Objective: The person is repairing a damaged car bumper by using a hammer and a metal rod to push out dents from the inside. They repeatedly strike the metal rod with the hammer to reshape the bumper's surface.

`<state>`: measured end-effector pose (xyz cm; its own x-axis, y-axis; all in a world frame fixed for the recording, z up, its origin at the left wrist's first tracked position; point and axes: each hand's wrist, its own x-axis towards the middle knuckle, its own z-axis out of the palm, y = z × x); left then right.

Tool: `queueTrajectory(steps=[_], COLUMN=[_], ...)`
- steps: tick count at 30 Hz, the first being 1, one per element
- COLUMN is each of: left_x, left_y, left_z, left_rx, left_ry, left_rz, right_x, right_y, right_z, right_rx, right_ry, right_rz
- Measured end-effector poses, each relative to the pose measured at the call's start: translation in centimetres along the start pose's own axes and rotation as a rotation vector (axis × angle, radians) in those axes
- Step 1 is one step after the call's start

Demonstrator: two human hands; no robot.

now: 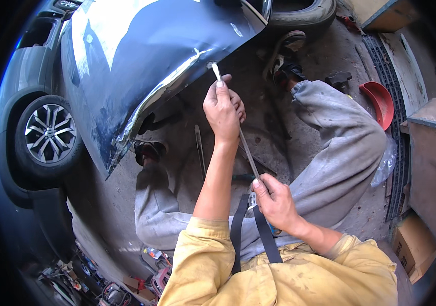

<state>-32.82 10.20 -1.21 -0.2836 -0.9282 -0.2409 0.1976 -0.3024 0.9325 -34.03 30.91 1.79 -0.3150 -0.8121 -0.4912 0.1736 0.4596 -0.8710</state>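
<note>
Dusty floor (328, 57) stretches beside a parked car (49, 133). Rightward, past a bent leg (343, 135), lie a red shell (380, 104), plastic bag (384, 168) and carton (416, 245), contents unclear. Left hand (223, 109) wraps a metal bar (249, 154) midway; right hand (276, 203) pinches its lower end. Its upper tip is at a dented panel's (151, 56) crumpled edge.

Upper limbs of the person. The left forearm (212, 178), bare below the elbow, reaches forward; the left hand (223, 111) forms a firm grip, its thumb (221, 91) pointing ahead. Nearer the body, the right forearm (322, 238) angles inward, and the right hand (277, 206) grips likewise, fingers curled.
</note>
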Motion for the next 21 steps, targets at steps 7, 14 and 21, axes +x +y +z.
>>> queueTrajectory(steps=[7,14,21], left_x=[0.7,3.0,3.9], left_y=[-3.1,0.8,1.0], left_z=[-5.8,-9.5,-8.7], left_rx=[-0.050,-0.399,-0.241], left_ry=[0.143,0.048,0.137], left_rz=[-0.038,-0.033,-0.097], right_x=[-0.2,1.3,2.1], right_y=[3.9,5.1,7.7], right_z=[-1.1,-1.3,-1.4], right_rx=[-0.078,-0.121,0.090], right_ry=[-0.055,-0.101,-0.156], right_rz=[-0.041,-0.068,0.038])
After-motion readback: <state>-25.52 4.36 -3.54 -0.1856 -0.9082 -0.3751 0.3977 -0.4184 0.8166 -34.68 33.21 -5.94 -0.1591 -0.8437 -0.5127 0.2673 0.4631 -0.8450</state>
